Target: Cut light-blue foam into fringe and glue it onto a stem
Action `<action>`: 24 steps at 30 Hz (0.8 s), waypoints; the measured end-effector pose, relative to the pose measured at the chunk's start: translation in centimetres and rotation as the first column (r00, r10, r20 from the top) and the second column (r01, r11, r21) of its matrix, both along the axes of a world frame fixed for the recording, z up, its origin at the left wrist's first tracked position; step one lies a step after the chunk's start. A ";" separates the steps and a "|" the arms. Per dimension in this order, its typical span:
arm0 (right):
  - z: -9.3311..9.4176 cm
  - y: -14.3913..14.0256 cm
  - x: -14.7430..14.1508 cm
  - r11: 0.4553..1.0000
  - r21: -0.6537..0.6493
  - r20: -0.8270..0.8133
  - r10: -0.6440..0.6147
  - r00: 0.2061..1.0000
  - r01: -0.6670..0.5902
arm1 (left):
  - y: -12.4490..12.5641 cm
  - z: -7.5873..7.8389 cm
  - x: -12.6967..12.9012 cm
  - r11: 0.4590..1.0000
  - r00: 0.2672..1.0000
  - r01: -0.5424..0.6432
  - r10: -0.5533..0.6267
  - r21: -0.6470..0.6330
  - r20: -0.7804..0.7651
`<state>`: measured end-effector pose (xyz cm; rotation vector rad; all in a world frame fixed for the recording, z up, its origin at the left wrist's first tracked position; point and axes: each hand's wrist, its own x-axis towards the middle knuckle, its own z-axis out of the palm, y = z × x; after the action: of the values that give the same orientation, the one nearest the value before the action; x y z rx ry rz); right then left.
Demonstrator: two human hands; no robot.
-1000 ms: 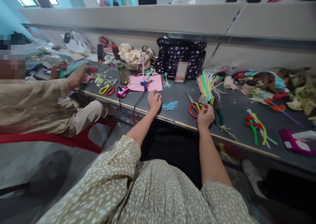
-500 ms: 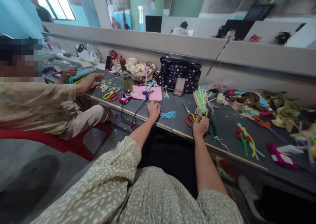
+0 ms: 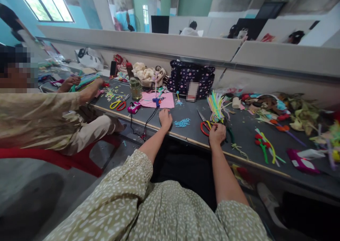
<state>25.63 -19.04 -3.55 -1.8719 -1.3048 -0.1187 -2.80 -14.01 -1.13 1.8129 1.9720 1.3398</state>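
No writing is showing legibly; two scissors are lying on the worktop (image 3: 170,110): the right hand (image 3: 217,134) is curling beside the red-handled scissors (image 3: 205,124), its grip unclear, the left hand (image 3: 165,119) is resting spread, and yellow-red scissors (image 3: 118,104) are lying far left.

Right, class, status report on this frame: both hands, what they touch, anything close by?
Left hand flat on table, empty. Right hand closed at red scissors; grip unclear. Blue cutouts between the hands; pipe cleaners just beyond.

A long dark counter (image 3: 247,129) with a pale wooden front edge carries red-handled scissors (image 3: 204,125), a fan of coloured pipe cleaners (image 3: 216,106), blue cut scraps (image 3: 182,122), a pink sheet (image 3: 159,100), a polka-dot bag (image 3: 191,78) and yellow-handled scissors (image 3: 118,104).
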 end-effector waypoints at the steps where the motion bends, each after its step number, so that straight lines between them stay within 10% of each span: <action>1: 0.0 0.0 0.0 1.000 -0.004 -0.005 -0.004 1.000 0.004 | 0.1 -0.1 -0.1 1.000 1.000 -0.005 0.005 -0.004 0.004; 24: 1.0 0.0 -0.7 0.993 -0.082 -0.065 -0.088 0.994 0.083 | 1.8 -0.9 -0.7 0.999 0.989 -0.035 0.034 0.005 0.142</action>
<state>24.92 -19.07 -2.51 -1.9822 -1.1984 -0.0480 -3.47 -12.22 -2.01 1.6428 1.9358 1.4449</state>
